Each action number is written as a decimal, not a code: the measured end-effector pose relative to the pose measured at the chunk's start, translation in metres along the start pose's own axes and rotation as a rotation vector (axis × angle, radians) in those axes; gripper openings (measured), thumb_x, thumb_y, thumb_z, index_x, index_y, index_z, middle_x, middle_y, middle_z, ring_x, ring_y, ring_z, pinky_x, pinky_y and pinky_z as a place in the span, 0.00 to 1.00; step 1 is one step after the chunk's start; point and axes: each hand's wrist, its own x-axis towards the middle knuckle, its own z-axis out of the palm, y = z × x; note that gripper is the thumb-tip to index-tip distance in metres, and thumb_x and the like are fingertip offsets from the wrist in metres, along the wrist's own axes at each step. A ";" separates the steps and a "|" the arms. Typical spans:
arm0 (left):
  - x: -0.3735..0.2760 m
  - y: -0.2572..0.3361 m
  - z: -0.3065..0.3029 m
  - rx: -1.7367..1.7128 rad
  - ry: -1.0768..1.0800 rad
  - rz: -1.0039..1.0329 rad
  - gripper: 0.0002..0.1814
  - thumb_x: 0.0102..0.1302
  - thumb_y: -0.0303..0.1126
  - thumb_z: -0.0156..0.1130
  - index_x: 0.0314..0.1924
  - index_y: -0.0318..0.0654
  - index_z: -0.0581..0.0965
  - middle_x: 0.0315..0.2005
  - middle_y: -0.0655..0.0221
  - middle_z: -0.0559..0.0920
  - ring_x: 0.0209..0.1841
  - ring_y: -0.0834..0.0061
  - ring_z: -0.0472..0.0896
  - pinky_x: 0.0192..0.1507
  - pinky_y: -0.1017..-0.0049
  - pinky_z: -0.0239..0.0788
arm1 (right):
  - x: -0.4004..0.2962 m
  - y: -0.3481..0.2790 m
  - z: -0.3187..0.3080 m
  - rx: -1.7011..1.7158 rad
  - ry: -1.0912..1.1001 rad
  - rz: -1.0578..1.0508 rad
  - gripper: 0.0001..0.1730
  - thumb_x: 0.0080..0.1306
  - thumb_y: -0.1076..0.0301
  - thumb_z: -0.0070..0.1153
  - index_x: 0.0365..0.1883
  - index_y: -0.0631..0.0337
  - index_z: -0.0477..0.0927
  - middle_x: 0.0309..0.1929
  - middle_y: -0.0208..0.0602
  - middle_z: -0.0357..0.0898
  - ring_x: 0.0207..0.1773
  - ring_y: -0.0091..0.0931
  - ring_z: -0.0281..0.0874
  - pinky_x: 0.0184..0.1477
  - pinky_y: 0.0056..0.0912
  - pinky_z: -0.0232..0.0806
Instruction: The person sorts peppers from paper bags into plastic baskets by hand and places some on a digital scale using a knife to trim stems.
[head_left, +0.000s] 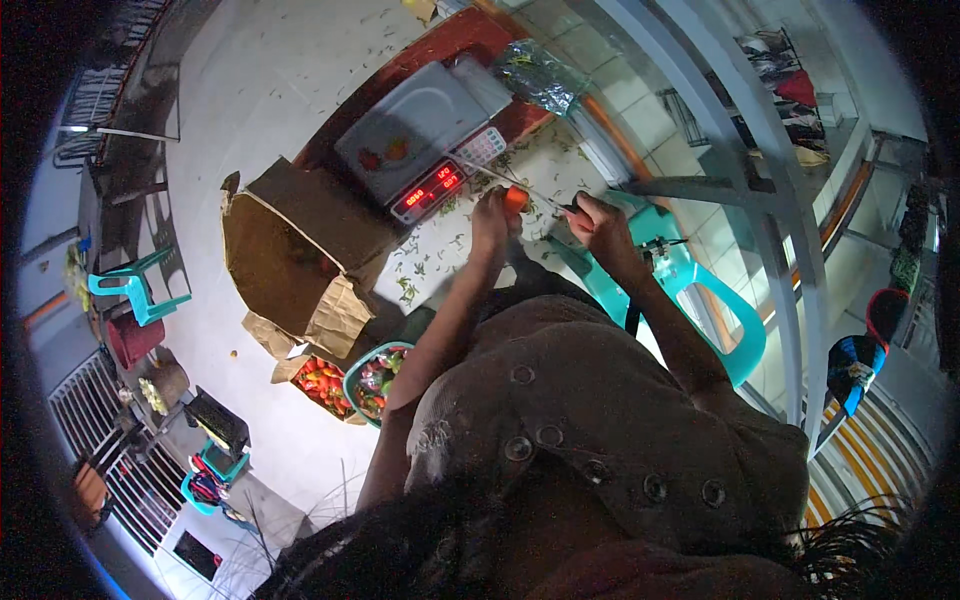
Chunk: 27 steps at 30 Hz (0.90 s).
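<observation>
My left hand (491, 223) grips an orange-red pepper (516, 199) in front of my knees. My right hand (604, 228) is closed around the handle of a long, thin-bladed knife (551, 202), whose blade slants past the pepper towards the scale. Whether the blade touches the pepper cannot be made out. Just beyond my hands stands a digital scale (436, 190) with lit red figures. Two small peppers (382, 153) lie in its grey tray (412, 112). Green stem trimmings (411, 262) are scattered on the pale floor below my hands.
Left of the scale gapes a large cardboard box (262, 259). Nearer me are a carton of red and orange peppers (322, 384) and a green basin (352, 394) of bagged peppers. A turquoise plastic chair (739, 337) and grey metal posts (776, 217) flank my right arm.
</observation>
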 end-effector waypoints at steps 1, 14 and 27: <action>-0.003 0.000 0.006 -0.081 0.023 0.026 0.22 0.64 0.52 0.43 0.35 0.38 0.70 0.22 0.67 0.75 0.16 0.82 0.64 0.17 0.81 0.53 | -0.001 -0.001 0.000 0.011 0.033 -0.017 0.11 0.51 0.74 0.56 0.30 0.63 0.67 0.23 0.44 0.72 0.28 0.36 0.74 0.29 0.32 0.64; -0.009 -0.003 0.028 0.059 0.093 0.182 0.15 0.66 0.39 0.43 0.37 0.34 0.70 0.23 0.68 0.75 0.15 0.84 0.65 0.15 0.82 0.54 | -0.004 0.036 0.022 -0.046 0.044 -0.022 0.11 0.53 0.69 0.55 0.34 0.60 0.70 0.26 0.44 0.74 0.31 0.40 0.74 0.32 0.39 0.65; 0.047 -0.020 -0.043 0.017 -0.053 0.069 0.26 0.62 0.54 0.47 0.40 0.35 0.70 0.34 0.69 0.74 0.33 0.79 0.72 0.34 0.78 0.63 | -0.039 0.165 0.032 0.084 0.184 0.327 0.13 0.56 0.61 0.54 0.24 0.62 0.69 0.16 0.41 0.67 0.19 0.31 0.62 0.24 0.35 0.58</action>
